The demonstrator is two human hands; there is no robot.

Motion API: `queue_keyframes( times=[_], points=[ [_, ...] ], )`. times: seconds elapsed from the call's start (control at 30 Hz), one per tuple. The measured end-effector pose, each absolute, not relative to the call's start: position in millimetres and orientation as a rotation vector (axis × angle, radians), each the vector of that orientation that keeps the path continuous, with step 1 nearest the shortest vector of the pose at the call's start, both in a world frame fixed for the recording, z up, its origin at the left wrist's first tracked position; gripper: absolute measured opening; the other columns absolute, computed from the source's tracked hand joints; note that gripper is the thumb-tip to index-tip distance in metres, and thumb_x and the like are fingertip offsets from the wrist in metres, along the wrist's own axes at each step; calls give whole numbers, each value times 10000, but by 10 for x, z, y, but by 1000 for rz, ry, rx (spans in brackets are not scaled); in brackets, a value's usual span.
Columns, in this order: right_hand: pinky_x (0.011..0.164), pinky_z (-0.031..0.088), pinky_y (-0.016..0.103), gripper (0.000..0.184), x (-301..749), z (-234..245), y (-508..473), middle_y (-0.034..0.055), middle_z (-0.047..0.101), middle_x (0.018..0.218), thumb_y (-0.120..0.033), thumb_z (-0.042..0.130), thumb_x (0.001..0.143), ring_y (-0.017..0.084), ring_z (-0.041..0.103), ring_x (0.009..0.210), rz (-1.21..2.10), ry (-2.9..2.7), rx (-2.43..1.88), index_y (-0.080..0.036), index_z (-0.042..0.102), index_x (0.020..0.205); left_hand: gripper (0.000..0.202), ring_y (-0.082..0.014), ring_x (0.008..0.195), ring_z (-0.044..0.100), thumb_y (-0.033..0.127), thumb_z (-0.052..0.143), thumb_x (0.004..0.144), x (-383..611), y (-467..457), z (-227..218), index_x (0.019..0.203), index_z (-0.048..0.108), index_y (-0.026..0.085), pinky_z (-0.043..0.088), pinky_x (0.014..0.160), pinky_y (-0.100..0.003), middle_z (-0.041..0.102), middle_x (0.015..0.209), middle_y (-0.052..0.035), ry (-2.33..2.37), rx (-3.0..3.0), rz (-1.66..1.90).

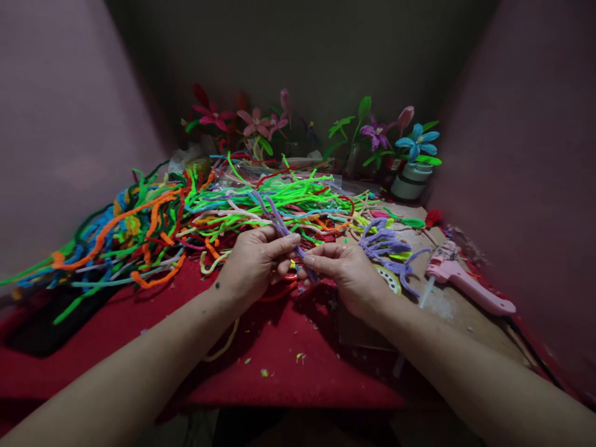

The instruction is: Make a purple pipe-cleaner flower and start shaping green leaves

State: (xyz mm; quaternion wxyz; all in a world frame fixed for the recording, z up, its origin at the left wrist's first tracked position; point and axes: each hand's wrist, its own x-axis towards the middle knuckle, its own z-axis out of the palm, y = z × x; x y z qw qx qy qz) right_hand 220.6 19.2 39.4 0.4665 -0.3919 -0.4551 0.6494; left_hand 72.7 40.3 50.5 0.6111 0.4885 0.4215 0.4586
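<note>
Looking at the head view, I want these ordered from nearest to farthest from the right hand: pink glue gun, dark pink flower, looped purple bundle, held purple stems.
From the right hand:
1. Purple stems: pinched in its fingers.
2. Looped purple bundle: just beyond, slightly right.
3. Pink glue gun: farther right.
4. Dark pink flower: back left.

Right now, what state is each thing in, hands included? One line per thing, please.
Purple stems: held, nearly straight
Left hand: pinching them
Right hand: pinching their near end
Purple loops: gathered, lying loose
Glue gun: lying down; on or off not visible
Stem pile: loose, tangled
Blue flower: petals spread
Pink bud: closed
Red cloth: littered with scraps
</note>
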Motion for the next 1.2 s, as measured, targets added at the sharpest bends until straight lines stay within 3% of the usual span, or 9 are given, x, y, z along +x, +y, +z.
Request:
queue_keyframes(
  times=[0.33, 0.67, 0.73, 0.87, 1.0, 1.13, 1.2],
  points=[
    [493, 461, 220, 196, 2195, 363, 237, 30, 657, 549, -246, 744, 575, 97, 564, 459, 1789, -917, -977, -123, 600, 626, 180, -54, 342, 444, 282, 676, 730, 733, 380, 443, 682, 562, 152, 439, 430, -199, 504, 423, 50, 921, 1132, 990],
    [345, 348, 170, 169, 2219, 390, 230, 17, 654, 555, -274, 684, 649, 77, 518, 395, 1709, -913, -1076, -131, 594, 638, 219, -87, 372, 470, 351, 629, 753, 733, 330, 528, 721, 617, 136, 362, 378, -187, 542, 442, 15, 1174, 1387, 932],
    [350, 364, 177, 146, 2224, 397, 239, 16, 648, 547, -252, 667, 662, 79, 521, 389, 1719, -900, -1080, -128, 597, 634, 183, -100, 440, 513, 313, 630, 752, 726, 322, 547, 750, 638, 130, 404, 426, -201, 597, 531, -7, 1178, 1553, 963],
    [409, 414, 187, 106, 2238, 394, 264, 7, 631, 505, -198, 648, 664, 72, 528, 382, 1709, -914, -1058, -117, 603, 612, 130, -141, 769, 588, 212, 564, 803, 669, 371, 483, 860, 673, 171, 470, 665, -240, 638, 854, -43, 994, 2260, 1184],
    [403, 376, 181, 130, 2261, 388, 270, 5, 619, 483, -208, 654, 646, 72, 522, 376, 1683, -1022, -1047, -116, 592, 577, 165, -133, 745, 534, 223, 489, 859, 582, 438, 438, 884, 649, 190, 438, 652, -246, 583, 834, -30, 1003, 2719, 1188],
    [430, 365, 192, 133, 2274, 409, 261, 5, 605, 473, -207, 636, 642, 67, 491, 392, 1633, -1147, -1029, -119, 585, 556, 127, -188, 844, 503, 235, 523, 840, 536, 427, 546, 836, 648, 212, 405, 764, -333, 619, 954, -50, 914, 3110, 1100],
    [445, 362, 201, 141, 2272, 419, 255, -5, 583, 464, -210, 622, 654, 65, 461, 399, 1578, -1228, -1028, -126, 578, 549, 152, -207, 842, 501, 219, 495, 848, 542, 394, 602, 820, 643, 196, 385, 781, -369, 638, 902, -62, 904, 3279, 973]
  ],
)
